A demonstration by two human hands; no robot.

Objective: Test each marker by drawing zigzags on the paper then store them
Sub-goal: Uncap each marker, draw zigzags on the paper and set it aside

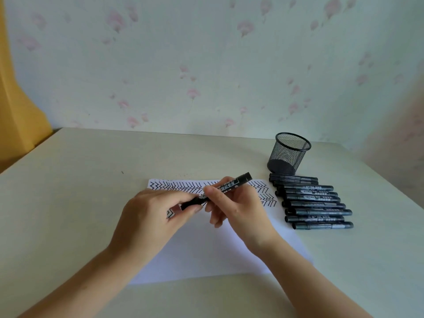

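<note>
A black marker [231, 184] is held slanted above the white paper [206, 249]. My right hand [238, 207] grips its barrel, thumb on top. My left hand [151, 216] pinches the marker's lower left end, where the cap sits. Rows of black zigzags [181, 187] run along the paper's far edge and partly down its right side. Several more black markers [314, 200] lie side by side to the right of the paper. Behind them stands a black mesh pen cup [288, 154], and nothing shows inside it.
The beige table [80, 180] reaches to a floral papered wall at the back. An orange-yellow curtain [16, 111] hangs at the far left. The table's right edge runs diagonally past the markers.
</note>
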